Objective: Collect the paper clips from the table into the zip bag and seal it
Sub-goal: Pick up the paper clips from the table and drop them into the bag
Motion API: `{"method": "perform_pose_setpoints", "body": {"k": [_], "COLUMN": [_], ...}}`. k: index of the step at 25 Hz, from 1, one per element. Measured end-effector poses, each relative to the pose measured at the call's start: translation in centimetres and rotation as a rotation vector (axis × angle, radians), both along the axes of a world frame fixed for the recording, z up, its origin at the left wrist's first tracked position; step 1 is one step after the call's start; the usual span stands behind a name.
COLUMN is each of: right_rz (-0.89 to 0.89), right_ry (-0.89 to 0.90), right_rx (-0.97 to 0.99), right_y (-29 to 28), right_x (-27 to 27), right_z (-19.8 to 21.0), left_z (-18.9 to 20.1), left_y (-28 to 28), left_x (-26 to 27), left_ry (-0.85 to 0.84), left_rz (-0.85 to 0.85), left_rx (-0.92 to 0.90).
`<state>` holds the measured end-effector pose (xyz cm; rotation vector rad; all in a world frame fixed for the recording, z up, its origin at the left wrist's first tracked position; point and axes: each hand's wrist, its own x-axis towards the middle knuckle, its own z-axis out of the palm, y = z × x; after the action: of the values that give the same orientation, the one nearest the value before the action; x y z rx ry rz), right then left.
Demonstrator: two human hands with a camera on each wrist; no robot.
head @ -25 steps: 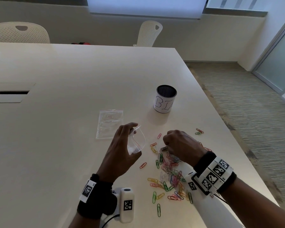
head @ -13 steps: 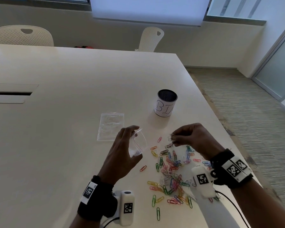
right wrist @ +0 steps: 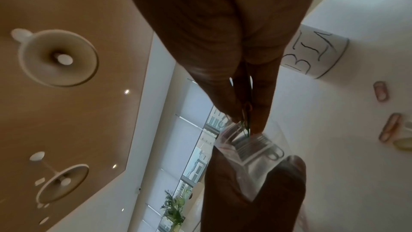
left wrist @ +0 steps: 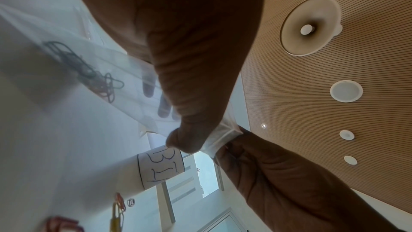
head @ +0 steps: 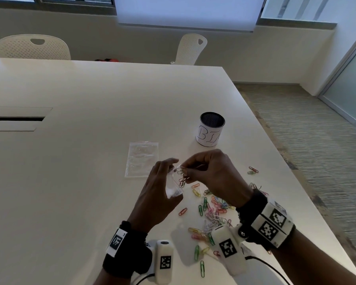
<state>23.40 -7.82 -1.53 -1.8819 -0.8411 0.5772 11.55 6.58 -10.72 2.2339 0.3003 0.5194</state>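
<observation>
My left hand (head: 160,194) grips the zip bag (head: 174,187) by its open mouth, above the worktop (head: 80,161). My right hand (head: 212,173) pinches paper clips (head: 182,178) into that mouth. More loose clips (head: 212,214) lie scattered below my right wrist.

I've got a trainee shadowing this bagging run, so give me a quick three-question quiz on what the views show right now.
1. True or false: the zip bag in the left hand is already sealed.
2. Multiple choice: the right hand is A) resting flat on the table, B) pinching paper clips at the bag's mouth, C) lifting the labelled cup.
3. Fill in: a second clear bag lies flat on the ____.

Key: 1 false, the mouth is held open. 2 B. 3 table; many loose clips lie there too.
</observation>
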Motion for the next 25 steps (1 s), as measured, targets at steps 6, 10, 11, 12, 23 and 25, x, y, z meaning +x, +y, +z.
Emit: {"method": "perform_pose_setpoints", "body": {"k": [6,10,11,12,23,25], "right_rz": [0.066,-0.036,-0.071,-0.096,0.387,0.476], "right_ry": [-0.168,-0.254,-0.285,-0.330,-0.489,-0.532], "right_rx": [-0.056,-0.046,-0.074,-0.129,-0.444,-0.461], "right_y": [0.0,-0.7,-0.9,-1.0,-1.4,-1.9], "right_x": [-0.5,2.2,3.3,4.4,4.9,4.4], "right_z": [1.0,0.3,-0.4,-1.3,-6.6,-6.6], "left_z": [0.0,0.1,0.1,0.2,0.3,0.2], "left_y": [-0.1,-0.2,-0.2,-0.2,-0.1,0.0], "left_x": [0.0,0.0,0.0,-0.1,-0.3,-0.3], "left_ry": [0.000,0.005,-0.001,-0.007,-0.004,-0.006], "left_rz": [0.006,0.011,0.014,0.017,0.041,0.039], "left_rx": [-0.005,-0.029,-0.033,-0.038,-0.030,-0.021]}}
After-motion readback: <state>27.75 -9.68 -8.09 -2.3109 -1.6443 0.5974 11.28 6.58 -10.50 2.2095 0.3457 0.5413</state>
